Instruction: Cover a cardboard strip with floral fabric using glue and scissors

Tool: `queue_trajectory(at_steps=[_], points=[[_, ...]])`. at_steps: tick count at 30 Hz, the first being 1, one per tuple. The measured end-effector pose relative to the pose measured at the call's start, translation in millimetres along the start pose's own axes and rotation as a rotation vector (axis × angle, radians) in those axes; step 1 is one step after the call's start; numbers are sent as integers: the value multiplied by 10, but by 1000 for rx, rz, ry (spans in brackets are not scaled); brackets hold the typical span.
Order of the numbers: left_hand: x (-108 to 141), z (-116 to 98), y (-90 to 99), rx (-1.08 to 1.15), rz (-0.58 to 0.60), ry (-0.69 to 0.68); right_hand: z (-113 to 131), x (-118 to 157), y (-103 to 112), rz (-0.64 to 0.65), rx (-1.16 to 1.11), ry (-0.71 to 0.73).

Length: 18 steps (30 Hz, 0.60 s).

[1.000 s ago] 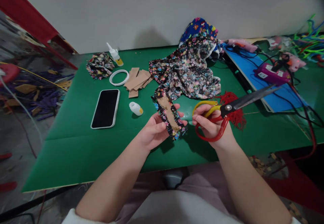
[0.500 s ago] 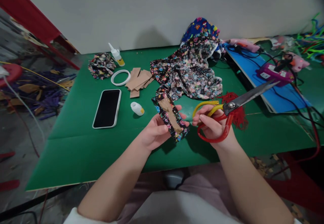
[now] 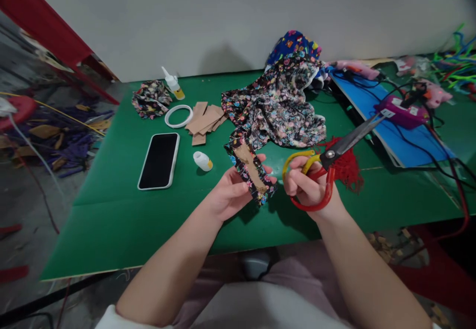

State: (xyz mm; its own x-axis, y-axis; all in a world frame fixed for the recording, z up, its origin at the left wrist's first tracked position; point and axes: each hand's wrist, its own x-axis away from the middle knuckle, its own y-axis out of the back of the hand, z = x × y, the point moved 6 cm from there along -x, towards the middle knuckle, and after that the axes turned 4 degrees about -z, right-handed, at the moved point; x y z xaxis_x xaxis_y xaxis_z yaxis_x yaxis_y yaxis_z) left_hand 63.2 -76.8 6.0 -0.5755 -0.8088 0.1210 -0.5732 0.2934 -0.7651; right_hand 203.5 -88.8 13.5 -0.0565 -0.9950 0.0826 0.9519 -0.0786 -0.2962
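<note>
My left hand (image 3: 234,192) grips a strip of black floral fabric (image 3: 265,201) with brown cardboard (image 3: 254,168) along its middle. The fabric's edges are folded partly over the cardboard. In my right hand (image 3: 307,180) are scissors (image 3: 330,154) with one yellow and one red handle, their blades pointing away to the upper right. My fingers are curled through the handles, close to the right side of the strip. Red thread (image 3: 345,165) lies on the table behind the scissors. A small white bottle (image 3: 203,161) rests left of the strip.
On the green table (image 3: 111,230) lie a phone (image 3: 159,161), cardboard pieces (image 3: 204,121), a white ring (image 3: 166,119), a glue bottle (image 3: 173,85) and crumpled floral fabric (image 3: 150,100). A larger floral cloth (image 3: 278,106) spreads behind my hands. Pink glue guns (image 3: 359,69) and cables sit at right, near a blue folder (image 3: 412,143).
The scissors' blades have swung slightly toward me and left, and my right fingers have curled in more around the handles. My left hand keeps the strip nearly still.
</note>
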Motion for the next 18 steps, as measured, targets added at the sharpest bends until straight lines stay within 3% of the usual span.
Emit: queue_trajectory(at_steps=[7, 14, 18], points=[[-4, 10, 15, 1, -9, 7, -5, -72, 132, -42, 135, 127], [-9, 11, 35, 2, -30, 6, -2, -54, 214, -143, 349, 37], [-12, -2, 6, 43, -22, 11, 95, -44, 294, -235, 507, 90]])
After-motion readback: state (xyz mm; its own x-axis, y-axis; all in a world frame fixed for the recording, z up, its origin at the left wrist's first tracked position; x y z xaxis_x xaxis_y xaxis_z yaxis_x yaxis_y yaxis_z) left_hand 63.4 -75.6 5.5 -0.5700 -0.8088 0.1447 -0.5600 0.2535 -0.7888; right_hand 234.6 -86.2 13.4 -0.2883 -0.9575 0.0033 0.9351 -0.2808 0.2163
